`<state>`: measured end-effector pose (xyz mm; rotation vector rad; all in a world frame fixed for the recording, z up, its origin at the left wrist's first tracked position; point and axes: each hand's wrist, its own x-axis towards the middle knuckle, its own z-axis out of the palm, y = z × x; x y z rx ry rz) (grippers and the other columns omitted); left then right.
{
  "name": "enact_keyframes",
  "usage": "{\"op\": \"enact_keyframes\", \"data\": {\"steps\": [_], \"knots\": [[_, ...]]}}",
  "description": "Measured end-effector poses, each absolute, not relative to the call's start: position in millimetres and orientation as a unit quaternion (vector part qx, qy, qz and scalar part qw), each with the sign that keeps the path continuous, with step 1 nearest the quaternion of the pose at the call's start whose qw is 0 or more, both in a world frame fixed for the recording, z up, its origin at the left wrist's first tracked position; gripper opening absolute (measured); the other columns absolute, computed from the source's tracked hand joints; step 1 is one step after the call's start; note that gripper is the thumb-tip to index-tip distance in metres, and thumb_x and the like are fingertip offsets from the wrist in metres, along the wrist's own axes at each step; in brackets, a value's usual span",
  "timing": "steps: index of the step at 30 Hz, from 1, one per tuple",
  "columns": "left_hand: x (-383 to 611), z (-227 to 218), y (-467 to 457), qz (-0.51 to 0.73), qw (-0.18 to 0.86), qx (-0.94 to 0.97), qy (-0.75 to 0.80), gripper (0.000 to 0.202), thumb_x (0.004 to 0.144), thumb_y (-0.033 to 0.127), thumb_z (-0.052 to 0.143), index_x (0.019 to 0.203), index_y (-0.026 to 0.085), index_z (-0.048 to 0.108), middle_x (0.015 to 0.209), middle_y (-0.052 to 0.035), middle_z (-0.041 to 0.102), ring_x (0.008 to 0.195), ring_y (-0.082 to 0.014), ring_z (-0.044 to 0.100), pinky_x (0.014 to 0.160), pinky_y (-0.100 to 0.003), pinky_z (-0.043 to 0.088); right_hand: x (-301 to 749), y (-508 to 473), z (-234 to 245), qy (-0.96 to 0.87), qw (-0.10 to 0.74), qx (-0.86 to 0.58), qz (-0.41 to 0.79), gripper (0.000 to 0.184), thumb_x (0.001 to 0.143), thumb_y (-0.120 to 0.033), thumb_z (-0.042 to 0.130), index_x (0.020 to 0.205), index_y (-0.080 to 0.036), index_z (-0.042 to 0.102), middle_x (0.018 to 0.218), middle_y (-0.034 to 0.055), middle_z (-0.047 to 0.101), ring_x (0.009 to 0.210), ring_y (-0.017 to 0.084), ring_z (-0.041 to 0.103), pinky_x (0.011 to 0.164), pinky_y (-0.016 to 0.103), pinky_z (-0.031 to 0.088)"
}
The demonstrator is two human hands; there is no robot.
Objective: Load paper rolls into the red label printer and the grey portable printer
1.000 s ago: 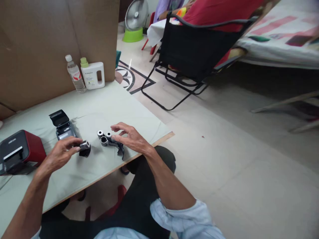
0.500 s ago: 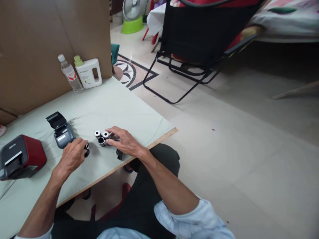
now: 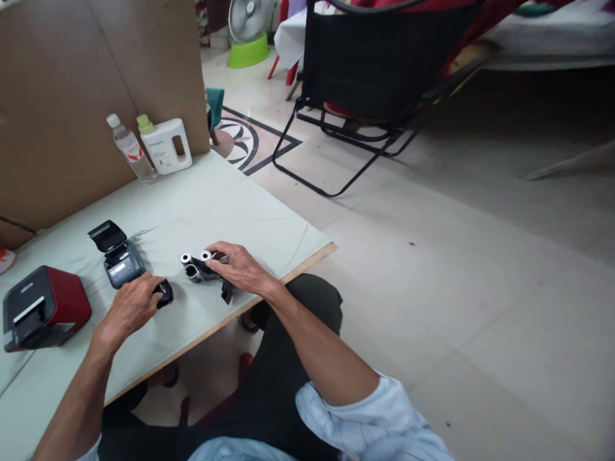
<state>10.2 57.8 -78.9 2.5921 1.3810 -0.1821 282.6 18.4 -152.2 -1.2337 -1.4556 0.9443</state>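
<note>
My left hand [image 3: 132, 306] rests on the table [image 3: 230, 205], its fingers closed over a small black part [image 3: 166, 292]. My right hand [image 3: 239, 267] grips a dark plastic wrap [image 3: 224, 291] that holds small paper rolls [image 3: 192, 266] with grey cores. A small grey printer [image 3: 118, 259] with its black lid up sits just behind my left hand. A bigger red and black printer [image 3: 41, 307] stands at the left edge.
A water bottle [image 3: 129, 150] and a white jug [image 3: 166, 146] stand at the table's back, against a cardboard wall [image 3: 72, 89]. A black folding chair [image 3: 369, 70] stands on the tiled floor beyond. A fan [image 3: 245, 29] on a green base is farther back.
My left hand has lowered the black part onto the table and closed over it. My right hand went from spread fingers above the rolls to gripping their wrap. The view tilted down a little.
</note>
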Motion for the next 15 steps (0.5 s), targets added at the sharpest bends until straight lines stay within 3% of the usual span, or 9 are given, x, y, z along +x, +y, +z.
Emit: {"op": "enact_keyframes", "data": {"steps": [2, 5, 9, 12, 15], "knots": [[14, -73, 55, -0.038, 0.136, 0.883, 0.448, 0.031, 0.096, 0.026, 0.054, 0.121, 0.022, 0.072, 0.114, -0.0108, 0.074, 0.104, -0.0281, 0.070, 0.095, -0.042, 0.055, 283, 19, -153, -0.592, 0.487, -0.504, 0.396, 0.022, 0.090, -0.030, 0.063, 0.107, -0.019, 0.072, 0.105, 0.0063, 0.075, 0.095, 0.020, 0.069, 0.085, 0.032, 0.052], [18, -43, 44, 0.005, 0.294, 0.882, 0.370, 0.031, 0.099, 0.033, 0.057, 0.124, 0.024, 0.072, 0.117, -0.0094, 0.073, 0.107, -0.0246, 0.068, 0.094, -0.037, 0.056, 282, 19, -154, -0.583, 0.489, -0.507, 0.405, 0.022, 0.090, -0.031, 0.064, 0.106, -0.018, 0.073, 0.104, 0.0064, 0.075, 0.092, 0.020, 0.070, 0.084, 0.032, 0.052], [15, -2, 29, 0.013, 0.500, 0.817, 0.286, 0.036, 0.100, 0.038, 0.059, 0.130, 0.021, 0.071, 0.116, -0.0114, 0.072, 0.089, -0.0196, 0.069, 0.076, -0.029, 0.059, 282, 20, -154, -0.584, 0.484, -0.510, 0.405, 0.020, 0.089, -0.028, 0.064, 0.103, -0.019, 0.073, 0.103, 0.0057, 0.076, 0.092, 0.019, 0.069, 0.085, 0.032, 0.052], [10, -10, 31, 0.002, 0.454, 0.833, 0.317, 0.037, 0.099, 0.041, 0.059, 0.128, 0.022, 0.072, 0.119, -0.0111, 0.073, 0.096, -0.0223, 0.070, 0.083, -0.032, 0.059, 281, 21, -154, -0.583, 0.478, -0.513, 0.410, 0.020, 0.089, -0.028, 0.064, 0.104, -0.018, 0.073, 0.104, 0.0058, 0.075, 0.093, 0.020, 0.069, 0.086, 0.032, 0.051], [8, -44, 41, -0.008, 0.269, 0.883, 0.386, 0.035, 0.096, 0.038, 0.058, 0.125, 0.024, 0.072, 0.125, -0.0108, 0.072, 0.114, -0.0284, 0.068, 0.099, -0.041, 0.056, 281, 22, -153, -0.581, 0.476, -0.518, 0.410, 0.022, 0.089, -0.030, 0.066, 0.107, -0.018, 0.073, 0.105, 0.0063, 0.075, 0.092, 0.019, 0.069, 0.085, 0.032, 0.051]]}}
